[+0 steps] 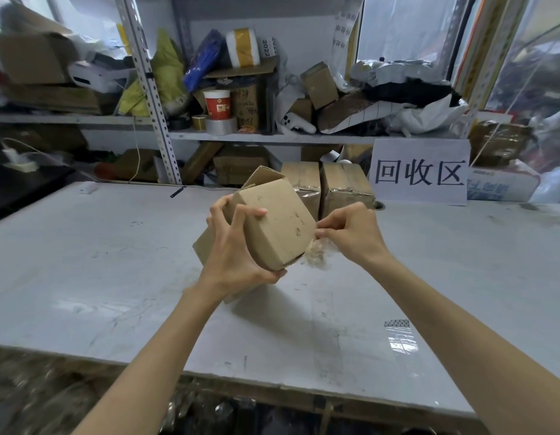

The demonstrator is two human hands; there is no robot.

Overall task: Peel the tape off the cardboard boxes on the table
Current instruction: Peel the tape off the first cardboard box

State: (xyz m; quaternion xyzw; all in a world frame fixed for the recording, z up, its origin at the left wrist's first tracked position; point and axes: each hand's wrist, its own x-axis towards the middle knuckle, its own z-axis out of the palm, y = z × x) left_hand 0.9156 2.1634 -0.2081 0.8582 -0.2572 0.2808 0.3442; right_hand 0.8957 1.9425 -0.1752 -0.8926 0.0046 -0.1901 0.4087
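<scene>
Near edge of the white tabletop (115,246): a flat strip of clear tape (401,339) stuck down.

Mid-table: my left hand (241,246) grips a small brown cardboard box (272,221), tilted. My right hand (350,230) pinches a crumpled wad of peeled clear tape (317,257) at its lower right corner. This box looks almost bare.

Behind: two taller brown cardboard boxes (347,186) side by side, glossy tape on both, not yet stripped. Most of the job is left, I judge.
</scene>
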